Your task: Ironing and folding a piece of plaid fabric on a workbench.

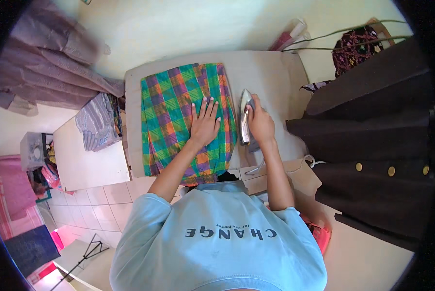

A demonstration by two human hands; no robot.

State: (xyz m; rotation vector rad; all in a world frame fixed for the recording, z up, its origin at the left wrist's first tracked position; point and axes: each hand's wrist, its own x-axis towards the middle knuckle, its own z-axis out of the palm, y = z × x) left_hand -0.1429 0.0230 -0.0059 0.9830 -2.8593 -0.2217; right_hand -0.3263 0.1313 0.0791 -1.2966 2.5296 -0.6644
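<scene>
A folded plaid garment (166, 120) in green, purple and orange lies on a beige padded surface (268, 72). Flat on its right part rests my left hand (205, 125), fingers spread and holding nothing. Just right of the cloth, my right hand (261, 123) grips a clothes iron (244, 118) by its handle. The iron's tip points toward the wall, and part of its shiny metal side or soleplate shows on the left. A narrow gap separates it from the garment. The garment's near edge reaches my shirt (217, 254).
A light cord (293, 169) runs near my right forearm. Dark clothing with gold buttons (370, 145) hangs close on the right. At left, a folded grey patterned cloth (99, 122) lies on a white board (90, 160). Mauve fabric (57, 62) hangs at upper left.
</scene>
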